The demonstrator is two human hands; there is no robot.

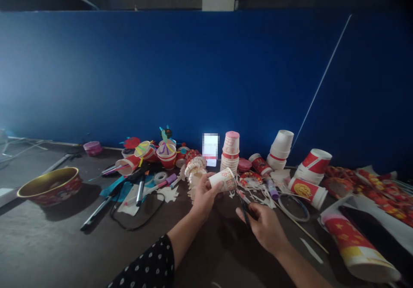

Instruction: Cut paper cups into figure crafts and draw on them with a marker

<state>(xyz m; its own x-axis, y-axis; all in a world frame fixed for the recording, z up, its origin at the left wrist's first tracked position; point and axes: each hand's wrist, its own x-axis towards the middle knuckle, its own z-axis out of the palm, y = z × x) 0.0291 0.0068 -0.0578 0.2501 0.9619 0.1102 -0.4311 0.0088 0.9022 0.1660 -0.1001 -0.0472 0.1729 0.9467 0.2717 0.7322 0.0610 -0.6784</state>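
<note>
Left hand (pixel 201 197) grips white paper cup (pixel 224 180) at lower centre, long axis near horizontal. Right hand (pixel 263 228), the nearer one to the cup's right end, is closed on dark scissors (pixel 244 207), tips just beside that end.

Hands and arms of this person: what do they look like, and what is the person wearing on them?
The left hand and right hand are bare, with no gloves. A black sleeve with white dots ends on the left arm, leaving the left forearm bare. The right forearm is bare too; no sleeve shows on it.
</note>
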